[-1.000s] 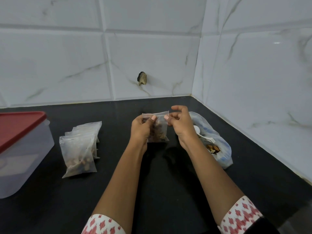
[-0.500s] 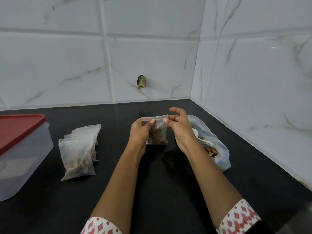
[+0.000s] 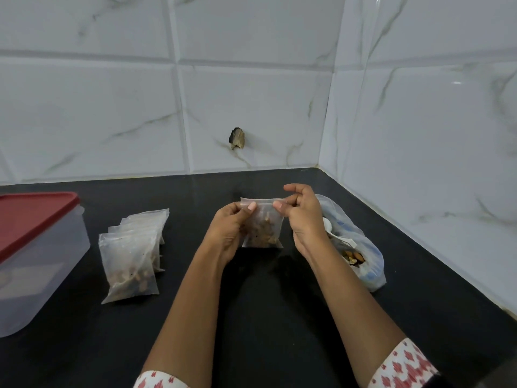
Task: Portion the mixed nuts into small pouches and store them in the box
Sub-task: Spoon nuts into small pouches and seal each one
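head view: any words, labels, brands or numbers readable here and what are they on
No text can be read anywhere.
On the bag of nuts: blue printing, too blurred to read.
On the box: a pale patch on its side, possibly a label, nothing legible.
On the pouch held by the left hand and right hand, and the stacked pouches: no print seen.

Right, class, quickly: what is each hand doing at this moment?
Left hand: pinching the top left of the small nut pouch.
Right hand: pinching the same pouch's top right.
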A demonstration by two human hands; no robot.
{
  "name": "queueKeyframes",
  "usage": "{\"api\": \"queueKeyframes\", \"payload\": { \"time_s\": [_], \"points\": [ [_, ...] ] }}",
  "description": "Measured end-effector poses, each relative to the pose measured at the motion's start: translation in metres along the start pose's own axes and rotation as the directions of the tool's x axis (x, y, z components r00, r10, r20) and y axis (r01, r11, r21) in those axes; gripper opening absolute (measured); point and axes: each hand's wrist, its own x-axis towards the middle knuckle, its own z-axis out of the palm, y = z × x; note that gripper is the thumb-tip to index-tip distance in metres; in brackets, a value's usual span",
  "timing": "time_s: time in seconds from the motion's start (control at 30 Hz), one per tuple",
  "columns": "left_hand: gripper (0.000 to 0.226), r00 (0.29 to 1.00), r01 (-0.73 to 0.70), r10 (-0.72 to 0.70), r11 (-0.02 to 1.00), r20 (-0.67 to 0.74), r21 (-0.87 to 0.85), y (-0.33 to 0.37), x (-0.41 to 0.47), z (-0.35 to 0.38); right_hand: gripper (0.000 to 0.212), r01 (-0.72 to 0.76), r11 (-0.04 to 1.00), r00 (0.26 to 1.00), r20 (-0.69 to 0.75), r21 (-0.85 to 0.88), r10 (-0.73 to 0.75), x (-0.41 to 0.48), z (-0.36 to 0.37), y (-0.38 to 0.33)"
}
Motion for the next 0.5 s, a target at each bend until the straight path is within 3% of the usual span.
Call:
{"api": "queueKeyframes", "payload": {
  "time_s": [0.2, 0.33, 0.5],
  "points": [
    [0.016, 0.992, -0.095, 0.097, 0.995, -0.087, 0.023, -0.0025, 0.0004, -0.0011, 0.036, -0.014, 0.998, 0.988, 0.157, 0.066, 0.003, -0.0034, 0.0034, -0.0038],
    [0.016, 0.988, -0.120, 0.126, 0.990, -0.090, 0.070, -0.0046, 0.0017, 0.0006, 0.032, 0.026, 0.999, 0.994, 0.105, 0.047, -0.031, -0.0019, 0.0036, -0.0040],
    [0.006, 0.999, -0.036, 0.036, 0.999, -0.029, 0.001, -0.0046, 0.0025, -0.0004, 0.029, 0.017, 1.000, 0.997, 0.081, 0.019, -0.018, 0.0007, 0.0016, -0.0007]
  ]
}}
